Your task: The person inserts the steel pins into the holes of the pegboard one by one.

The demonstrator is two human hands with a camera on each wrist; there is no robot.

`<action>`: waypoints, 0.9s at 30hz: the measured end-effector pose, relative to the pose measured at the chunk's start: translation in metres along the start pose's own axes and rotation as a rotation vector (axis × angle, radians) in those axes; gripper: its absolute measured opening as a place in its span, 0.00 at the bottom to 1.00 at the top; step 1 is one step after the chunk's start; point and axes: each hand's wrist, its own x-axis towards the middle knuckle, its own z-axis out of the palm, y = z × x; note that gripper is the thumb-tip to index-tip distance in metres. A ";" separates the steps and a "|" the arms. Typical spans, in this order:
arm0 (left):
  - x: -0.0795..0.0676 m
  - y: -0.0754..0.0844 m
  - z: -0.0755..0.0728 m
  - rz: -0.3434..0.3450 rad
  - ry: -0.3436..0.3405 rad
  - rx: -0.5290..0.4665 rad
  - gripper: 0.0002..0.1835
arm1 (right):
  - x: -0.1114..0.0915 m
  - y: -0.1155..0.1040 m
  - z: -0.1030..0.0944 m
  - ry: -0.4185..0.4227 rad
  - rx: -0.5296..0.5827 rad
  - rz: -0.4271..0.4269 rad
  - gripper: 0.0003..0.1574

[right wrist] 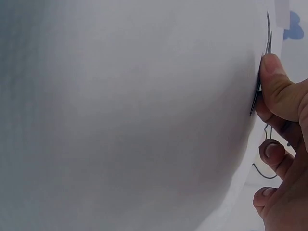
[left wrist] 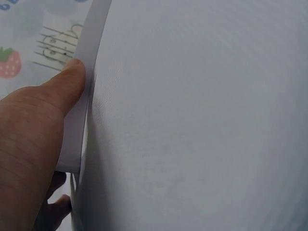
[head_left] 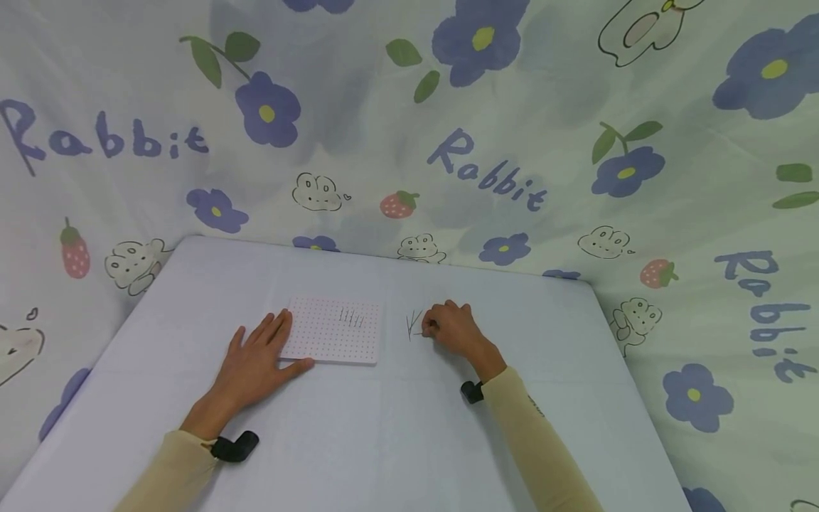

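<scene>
A white board [head_left: 320, 345] with a grid of small dots lies on the table. Several thin dark needles [head_left: 350, 318] stand in a row on its right half; in the left wrist view these needles [left wrist: 55, 48] jut out from its face. My left hand [head_left: 256, 363] steadies the board, fingers at its left edge and thumb along the near edge. To the right of the board, my right hand [head_left: 451, 327] pinches a thin dark needle [right wrist: 255, 98] between thumb and fingers, close over the table. Loose needles [head_left: 411, 325] lie just left of that hand.
White cloth covers the table [head_left: 397, 441]. Behind and beside it hangs a curtain [head_left: 358, 128] printed with flowers, rabbits and strawberries. Both wrists carry a black camera mount, the left mount [head_left: 235, 446] near the sleeve.
</scene>
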 end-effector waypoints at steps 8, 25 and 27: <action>0.000 -0.002 0.001 -0.004 -0.009 -0.002 0.58 | 0.000 0.001 0.001 -0.015 -0.023 -0.010 0.09; 0.000 -0.002 0.001 -0.001 -0.007 -0.006 0.58 | -0.001 -0.001 -0.001 -0.012 -0.020 -0.002 0.08; 0.000 -0.002 0.001 -0.001 -0.008 -0.005 0.58 | -0.001 -0.001 -0.001 -0.012 -0.014 0.003 0.07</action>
